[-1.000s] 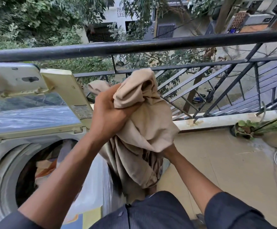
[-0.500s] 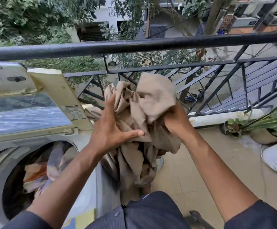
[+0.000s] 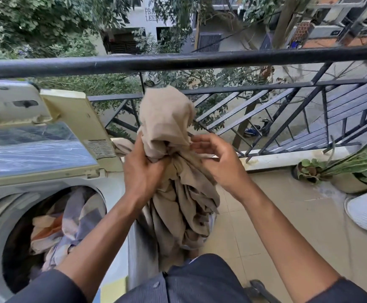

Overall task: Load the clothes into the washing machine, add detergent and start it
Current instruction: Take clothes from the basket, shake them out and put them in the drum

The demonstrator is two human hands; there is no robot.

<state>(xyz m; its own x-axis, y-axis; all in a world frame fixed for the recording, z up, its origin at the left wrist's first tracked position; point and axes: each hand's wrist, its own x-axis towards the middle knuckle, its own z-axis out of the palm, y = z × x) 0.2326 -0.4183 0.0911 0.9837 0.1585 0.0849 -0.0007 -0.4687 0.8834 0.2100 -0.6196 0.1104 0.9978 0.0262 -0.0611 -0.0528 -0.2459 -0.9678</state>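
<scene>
There is a single view, from a wide-angle camera worn on the person's head, so no second view shares any of the scene. It looks forward and steeply down from above the person's chest, with both forearms reaching up into the frame from the bottom edge. The left hand and right hand sit close to the lens at the centre, holding a beige garment. The washing machine fills the lower left, seen from above with its drum opening in sight. Ahead, the view passes over the balcony railing toward trees and buildings. Straight lines bow near the edges from the wide lens.
</scene>
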